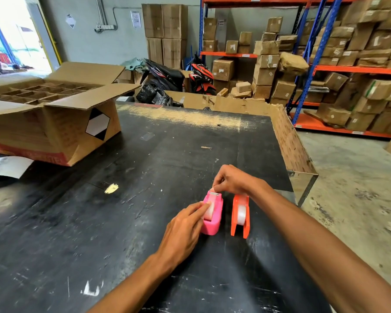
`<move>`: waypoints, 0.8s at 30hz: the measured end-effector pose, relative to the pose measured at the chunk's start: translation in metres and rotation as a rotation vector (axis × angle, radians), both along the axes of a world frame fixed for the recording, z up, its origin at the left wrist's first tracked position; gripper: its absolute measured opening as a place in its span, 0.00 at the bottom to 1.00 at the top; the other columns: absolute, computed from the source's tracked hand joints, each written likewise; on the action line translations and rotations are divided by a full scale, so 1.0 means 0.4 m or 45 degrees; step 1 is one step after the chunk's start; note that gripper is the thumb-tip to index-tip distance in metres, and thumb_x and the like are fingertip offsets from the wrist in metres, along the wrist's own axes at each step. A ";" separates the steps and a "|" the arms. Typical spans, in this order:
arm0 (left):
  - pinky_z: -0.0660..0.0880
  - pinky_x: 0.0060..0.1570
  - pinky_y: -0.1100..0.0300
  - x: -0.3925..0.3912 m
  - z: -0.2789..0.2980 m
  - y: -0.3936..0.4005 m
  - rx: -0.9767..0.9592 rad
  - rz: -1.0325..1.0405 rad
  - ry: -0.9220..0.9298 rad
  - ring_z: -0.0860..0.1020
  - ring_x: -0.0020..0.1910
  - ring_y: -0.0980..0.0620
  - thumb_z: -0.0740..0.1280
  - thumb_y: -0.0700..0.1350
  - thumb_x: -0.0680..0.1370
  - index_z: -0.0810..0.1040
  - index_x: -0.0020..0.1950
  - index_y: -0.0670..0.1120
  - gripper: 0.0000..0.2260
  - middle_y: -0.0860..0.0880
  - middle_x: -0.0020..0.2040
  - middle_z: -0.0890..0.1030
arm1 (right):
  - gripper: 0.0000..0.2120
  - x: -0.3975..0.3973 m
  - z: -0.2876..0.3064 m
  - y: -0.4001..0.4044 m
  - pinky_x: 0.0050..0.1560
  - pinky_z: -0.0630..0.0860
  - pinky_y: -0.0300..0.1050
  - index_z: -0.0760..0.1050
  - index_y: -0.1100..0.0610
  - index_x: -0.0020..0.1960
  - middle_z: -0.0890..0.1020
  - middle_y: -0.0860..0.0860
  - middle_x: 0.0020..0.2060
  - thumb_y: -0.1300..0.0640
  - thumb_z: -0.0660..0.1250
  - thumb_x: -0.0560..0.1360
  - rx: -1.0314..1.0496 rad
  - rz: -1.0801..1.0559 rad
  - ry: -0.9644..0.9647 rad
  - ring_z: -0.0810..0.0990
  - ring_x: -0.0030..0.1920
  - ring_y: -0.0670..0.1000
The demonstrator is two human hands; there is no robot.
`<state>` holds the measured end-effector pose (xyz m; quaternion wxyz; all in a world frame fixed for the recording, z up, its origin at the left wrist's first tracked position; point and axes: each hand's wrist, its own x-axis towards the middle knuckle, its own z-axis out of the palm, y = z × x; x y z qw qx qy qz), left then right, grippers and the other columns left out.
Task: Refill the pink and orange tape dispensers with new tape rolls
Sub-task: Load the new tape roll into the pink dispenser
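Black worktable (145, 199), scuffed and scratched, bearing the following. Pink tape dispenser (212, 219): stands upright near the front middle of the table, metal cutter end pointing away from the person, a clear tape roll (208, 210) seated in its slot. Orange tape dispenser (240, 216): stands just beside the pink one on its right, parallel to it, not touching, with a clear roll (241, 213) visible inside. Left hand (183, 231): rests against the left side of the pink dispenser, fingertips (204, 205) laid on its roll, fingers flat and not closed around anything. Right hand (233, 180): held over the cutter end of the pink dispenser, thumb and forefinger pinched together on the loose tape end (212, 189) just above the cutter. Open cardboard box (54, 132): far left of the table, flaps spread, cardboard dividers inside, a black-and-white diamond label on its side. White printed sheet (5, 167): at the left edge, just in front of the box. Beyond the table: stacked cartons on blue and orange racks (314, 68), two parked motorbikes (181, 75).
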<state>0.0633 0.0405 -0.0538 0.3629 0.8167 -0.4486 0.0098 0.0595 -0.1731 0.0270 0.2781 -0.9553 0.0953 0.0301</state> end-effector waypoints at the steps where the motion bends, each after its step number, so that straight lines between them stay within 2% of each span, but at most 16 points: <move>1: 0.73 0.61 0.57 -0.001 0.004 0.000 -0.002 -0.005 0.006 0.75 0.64 0.53 0.50 0.52 0.77 0.70 0.70 0.51 0.23 0.53 0.68 0.74 | 0.04 0.003 0.003 0.002 0.39 0.74 0.41 0.84 0.58 0.37 0.83 0.50 0.32 0.62 0.70 0.69 -0.016 -0.013 0.035 0.77 0.36 0.44; 5: 0.74 0.60 0.56 -0.005 0.015 0.000 -0.010 -0.002 0.037 0.75 0.63 0.53 0.53 0.47 0.77 0.70 0.70 0.51 0.21 0.53 0.68 0.74 | 0.08 0.013 0.017 0.005 0.41 0.77 0.46 0.82 0.53 0.31 0.82 0.51 0.32 0.58 0.72 0.69 -0.046 -0.060 0.118 0.78 0.36 0.48; 8: 0.74 0.60 0.54 -0.005 0.018 -0.002 -0.006 -0.004 0.052 0.75 0.63 0.52 0.54 0.46 0.77 0.70 0.70 0.51 0.21 0.53 0.68 0.73 | 0.07 0.007 0.021 0.004 0.47 0.80 0.48 0.85 0.59 0.40 0.86 0.55 0.41 0.55 0.71 0.71 -0.083 -0.105 0.107 0.82 0.41 0.51; 12: 0.74 0.60 0.54 -0.001 0.014 -0.002 0.007 -0.012 0.053 0.75 0.62 0.52 0.54 0.45 0.77 0.68 0.71 0.53 0.22 0.54 0.68 0.73 | 0.09 -0.016 0.040 -0.010 0.54 0.80 0.51 0.84 0.58 0.47 0.86 0.55 0.48 0.54 0.70 0.73 -0.150 -0.182 -0.014 0.83 0.48 0.51; 21: 0.74 0.58 0.54 0.022 0.030 -0.012 0.051 -0.056 0.041 0.75 0.62 0.50 0.56 0.44 0.79 0.66 0.72 0.52 0.20 0.53 0.67 0.74 | 0.09 -0.145 0.082 0.016 0.53 0.80 0.51 0.83 0.57 0.51 0.85 0.54 0.49 0.54 0.68 0.74 -0.235 -0.226 -0.074 0.82 0.47 0.50; 24: 0.69 0.66 0.52 0.026 0.030 -0.006 0.072 -0.101 0.058 0.69 0.70 0.49 0.52 0.48 0.81 0.63 0.74 0.53 0.20 0.51 0.73 0.67 | 0.09 -0.203 0.103 0.035 0.52 0.80 0.50 0.82 0.57 0.51 0.85 0.53 0.49 0.54 0.68 0.75 -0.259 -0.266 -0.124 0.82 0.47 0.49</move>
